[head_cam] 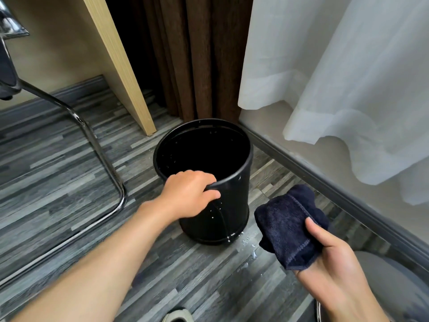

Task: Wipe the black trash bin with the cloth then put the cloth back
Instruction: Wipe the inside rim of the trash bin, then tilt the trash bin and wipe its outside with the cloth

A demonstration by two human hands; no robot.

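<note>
Left hand (189, 194): clamped over the near rim of the round black plastic trash bin (228, 201), steadying it.
Bin: upright on the grey wood-pattern floor (69, 159), in the corner by the brown curtain (197, 54); water droplets on its wall.
Right hand (334, 254): closed on the folded dark navy terry cloth (287, 226), just beside the bin, not touching.
Technique: press the cloth flat; wipe downward along the wet wall; keep the rim braced.
</note>
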